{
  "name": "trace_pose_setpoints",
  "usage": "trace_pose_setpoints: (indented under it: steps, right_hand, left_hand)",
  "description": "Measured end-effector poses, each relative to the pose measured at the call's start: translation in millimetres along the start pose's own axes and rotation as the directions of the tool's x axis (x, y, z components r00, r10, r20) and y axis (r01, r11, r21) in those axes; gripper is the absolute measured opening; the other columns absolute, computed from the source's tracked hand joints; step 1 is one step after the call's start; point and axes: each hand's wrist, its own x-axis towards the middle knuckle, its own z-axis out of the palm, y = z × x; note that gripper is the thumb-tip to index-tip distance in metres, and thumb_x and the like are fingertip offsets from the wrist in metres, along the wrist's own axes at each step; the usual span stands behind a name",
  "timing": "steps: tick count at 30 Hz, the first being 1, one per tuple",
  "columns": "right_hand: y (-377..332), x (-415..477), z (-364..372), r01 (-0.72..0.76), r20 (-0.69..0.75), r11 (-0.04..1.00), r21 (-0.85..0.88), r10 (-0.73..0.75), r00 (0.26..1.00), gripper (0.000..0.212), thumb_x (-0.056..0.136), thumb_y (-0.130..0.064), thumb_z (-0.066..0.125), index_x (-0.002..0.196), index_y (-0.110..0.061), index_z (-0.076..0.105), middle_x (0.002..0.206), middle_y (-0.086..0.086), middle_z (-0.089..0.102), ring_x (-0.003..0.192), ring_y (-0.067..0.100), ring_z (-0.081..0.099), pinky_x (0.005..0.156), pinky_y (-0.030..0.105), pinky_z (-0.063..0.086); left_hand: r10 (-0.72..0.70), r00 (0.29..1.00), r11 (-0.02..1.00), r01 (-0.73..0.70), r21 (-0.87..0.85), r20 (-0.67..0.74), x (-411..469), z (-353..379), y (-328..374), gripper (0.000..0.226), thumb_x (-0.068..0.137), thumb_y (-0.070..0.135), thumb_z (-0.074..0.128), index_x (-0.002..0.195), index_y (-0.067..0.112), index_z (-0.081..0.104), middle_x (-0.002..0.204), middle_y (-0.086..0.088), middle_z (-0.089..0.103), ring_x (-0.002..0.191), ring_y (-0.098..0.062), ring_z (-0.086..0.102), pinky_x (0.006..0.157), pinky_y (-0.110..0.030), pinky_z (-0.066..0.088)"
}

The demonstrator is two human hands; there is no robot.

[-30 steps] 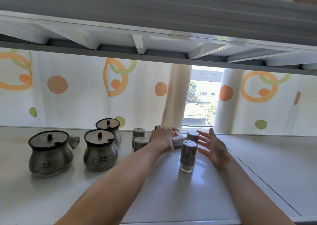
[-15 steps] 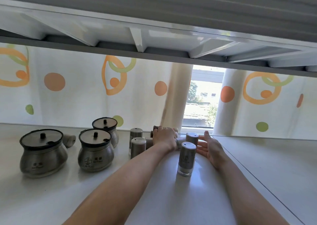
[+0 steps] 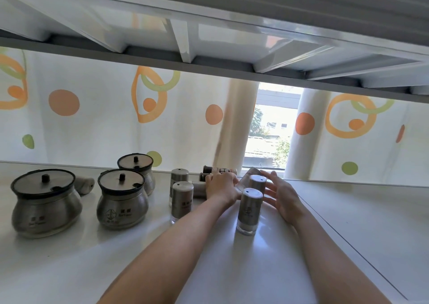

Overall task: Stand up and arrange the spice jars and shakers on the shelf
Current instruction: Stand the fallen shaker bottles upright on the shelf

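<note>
Three round steel spice jars with dark lids stand at the left: one nearest the edge [image 3: 46, 201], one in the middle [image 3: 121, 199], one behind [image 3: 137, 169]. Two steel shakers [image 3: 182, 199] stand upright beside them, and two more stand in the centre, a front one [image 3: 249, 208] and a back one [image 3: 257, 183]. My left hand [image 3: 220, 185] is closed over a shaker whose clear end [image 3: 245, 178] sticks out tilted to its right. More bottles [image 3: 220, 170] lie behind it. My right hand [image 3: 281, 194] is open, fingers spread, just right of the back shaker.
Another shaker [image 3: 84, 184] lies on its side behind the left jar. The white shelf [image 3: 348, 222] runs wide to the right. The shelf above [image 3: 209, 37] hangs low overhead. A patterned curtain [image 3: 92, 118] and a window gap close the back.
My right hand has moved in closer to the back upright shaker. My left hand has stayed on the lying shakers, and a clear end now shows tilted beside it.
</note>
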Motion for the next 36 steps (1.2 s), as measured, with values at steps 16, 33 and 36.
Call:
trace_pose_setpoints:
  steps: [16,33,36]
  right_hand:
    - [-8.1,-6.5,11.3,0.111,0.076,0.992,-0.06,-0.106,0.991,0.048,0.095,-0.053,0.026,0.109,-0.027,0.064,0.107,-0.005,0.063,0.099,0.013,0.059,0.078,0.028,0.048]
    - [-20.2,-9.0,10.0,0.183,0.106,0.981,-0.065,-0.175,0.979,0.058,0.088,-0.061,0.019,0.123,-0.031,0.055,0.128,-0.004,0.054,0.119,0.015,0.048,0.103,0.039,0.029]
    - [-41.3,-5.5,12.2,0.243,0.11,0.959,-0.148,-0.228,0.967,0.056,0.095,-0.053,0.018,0.125,-0.025,0.056,0.127,0.0,0.057,0.118,0.017,0.051,0.104,0.039,0.03]
  left_hand:
    - [0.061,0.998,0.993,-0.064,0.099,0.031,-9.5,-7.6,-2.3,0.022,0.081,0.028,0.056,0.093,0.013,0.066,0.111,-0.008,0.065,0.113,-0.025,0.052,0.095,-0.035,0.03]
    - [0.011,0.995,0.971,-0.033,0.236,0.097,-6.2,-54.0,6.0,0.041,0.083,0.021,0.063,0.123,0.014,0.06,0.124,-0.014,0.06,0.119,-0.03,0.052,0.099,-0.034,0.041]
    - [-0.065,0.984,0.946,0.007,0.325,0.169,0.0,-79.1,5.4,0.04,0.078,0.014,0.07,0.117,0.011,0.059,0.123,-0.01,0.061,0.117,-0.027,0.057,0.095,-0.033,0.044]
